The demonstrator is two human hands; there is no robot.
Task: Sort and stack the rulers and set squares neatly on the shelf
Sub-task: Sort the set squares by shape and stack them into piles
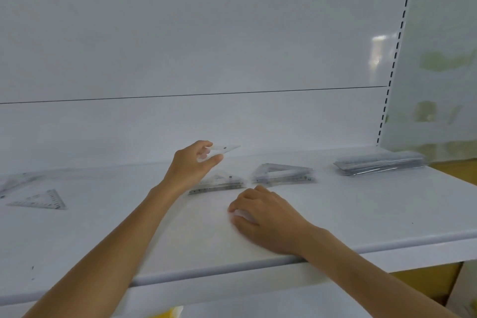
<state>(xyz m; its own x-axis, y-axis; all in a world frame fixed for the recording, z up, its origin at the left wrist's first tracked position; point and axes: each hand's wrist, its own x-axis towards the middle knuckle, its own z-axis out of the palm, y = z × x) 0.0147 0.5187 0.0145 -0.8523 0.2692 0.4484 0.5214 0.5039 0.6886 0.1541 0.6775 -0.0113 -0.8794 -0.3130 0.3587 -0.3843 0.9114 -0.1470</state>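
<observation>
Set square (223, 148), clear: pinched by left hand (192, 165) above mid-shelf pile (216, 184). Right hand (265, 217): loosely curled, empty, resting near shelf (361, 214) front edge. Step: stacking. Next: likely align corners, lower.

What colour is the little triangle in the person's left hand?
The set square is clear plastic; the head view shows it.

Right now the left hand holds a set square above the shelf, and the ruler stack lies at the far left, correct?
No: the head view shows the ruler stack at the far right of the shelf. The left hand does hold a set square above it.
</observation>
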